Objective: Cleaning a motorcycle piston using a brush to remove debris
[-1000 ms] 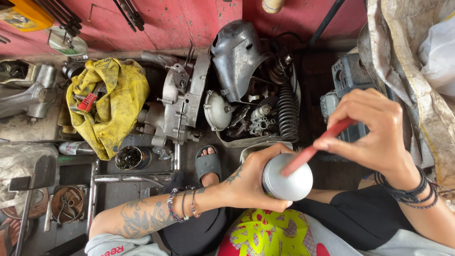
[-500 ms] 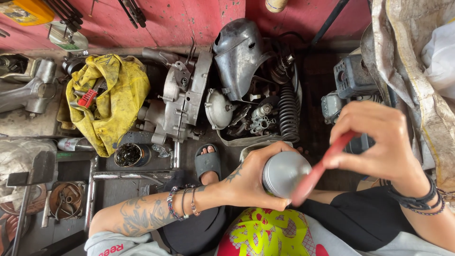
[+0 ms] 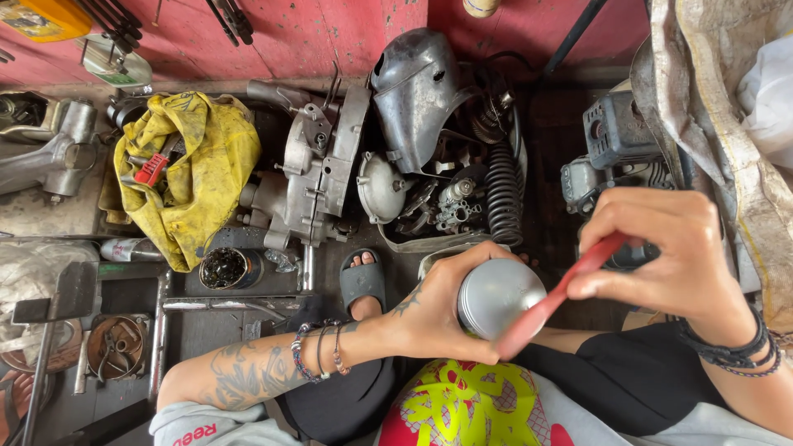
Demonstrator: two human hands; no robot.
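Note:
My left hand (image 3: 438,310) grips a round grey metal part (image 3: 499,296), a domed cylinder, held over my lap. A red brush handle (image 3: 562,293) lies in my right hand (image 3: 673,252), and its lower end crosses the front of the metal part. The bristles are hidden. Bead bracelets circle my left wrist, and dark bands circle my right one.
On the floor ahead lie an engine case (image 3: 318,169), a grey metal cover (image 3: 417,87), a black coil spring (image 3: 502,194), a yellow cloth (image 3: 194,169) with a red-handled tool, and a small dark tin (image 3: 223,268). My sandalled foot (image 3: 362,281) rests below them. A red wall stands behind.
My right hand has swung the red handle from above the metal part down across its lower right side. The left hand keeps the part still.

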